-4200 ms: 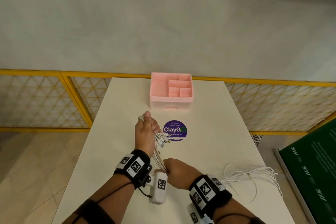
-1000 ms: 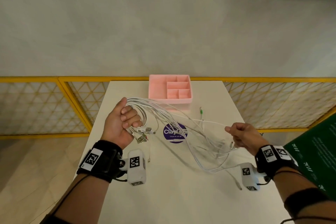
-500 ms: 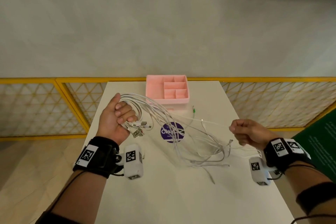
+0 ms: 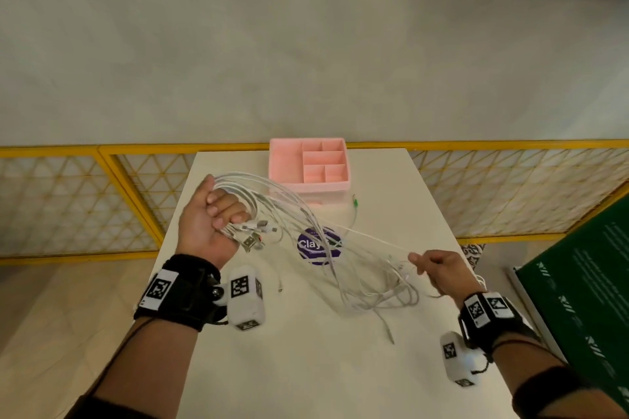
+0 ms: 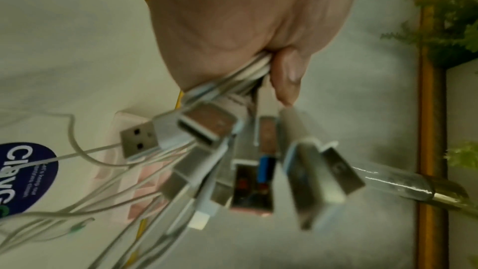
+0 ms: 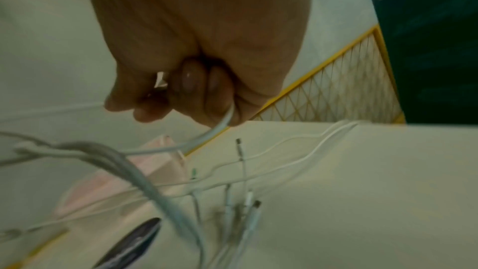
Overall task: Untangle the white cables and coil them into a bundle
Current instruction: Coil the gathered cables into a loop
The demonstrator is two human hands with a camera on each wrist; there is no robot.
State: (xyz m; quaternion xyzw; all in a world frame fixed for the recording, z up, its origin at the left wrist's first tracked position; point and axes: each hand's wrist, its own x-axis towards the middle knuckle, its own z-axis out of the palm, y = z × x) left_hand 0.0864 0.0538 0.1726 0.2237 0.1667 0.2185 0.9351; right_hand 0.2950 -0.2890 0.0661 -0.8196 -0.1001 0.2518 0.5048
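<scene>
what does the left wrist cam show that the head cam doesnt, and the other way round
Only the left wrist view: the USB plugs close enough to see their metal shells, and a plant.

Only the head view: the right hand pinching one cable, the whole pink organizer, and the loose tangle on the table.

Both: the left hand gripping the white cables, and the purple sticker.

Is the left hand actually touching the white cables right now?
Touching. The left wrist view shows the left hand with fingers curled round the white cables.

white cables (image 4: 306, 214), pink organizer (image 4: 289, 163), purple sticker (image 4: 308, 257), yellow lattice fence (image 4: 510, 190)
</scene>
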